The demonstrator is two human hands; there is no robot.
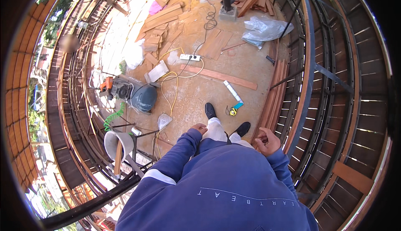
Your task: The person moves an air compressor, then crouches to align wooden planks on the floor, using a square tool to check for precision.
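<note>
As I stood on the dusty floor (234, 63) of the round wooden deck, my left hand (199, 128) hung at about eleven o'clock from my chest, its fingers curled into a loose fist with nothing in them. My right hand (267, 141) was raised at about one o'clock, the fingers (262, 137) bent inward and the thumb up; whether they pinched anything small I could not tell. Neither hand touched any tool.

Nearest to my hands, just past my black shoes (210, 110), a yellow tape measure (232, 111) lay on the floor at twelve o'clock, touching the blue end of a white spirit level (232, 92) that ran away toward twelve. Beyond that a long reddish plank (220, 76) lay crosswise. At ten o'clock sat a grey air compressor (140, 94) with an orange part on its far side, a green coiled hose (112, 118) trailing toward me from it. A yellow cable (173, 91) looped across the floor to a white power strip (190, 57) at twelve. A small clear plastic bag (163, 120) lay near my left hand.

Farther off at eleven were stacked wood offcuts (161, 26), and at one o'clock a crumpled plastic sheet (265, 29). A dark metal railing (307, 76) curved along my right at two o'clock, with a bundle of reddish slats (276, 93) lying beside it.
</note>
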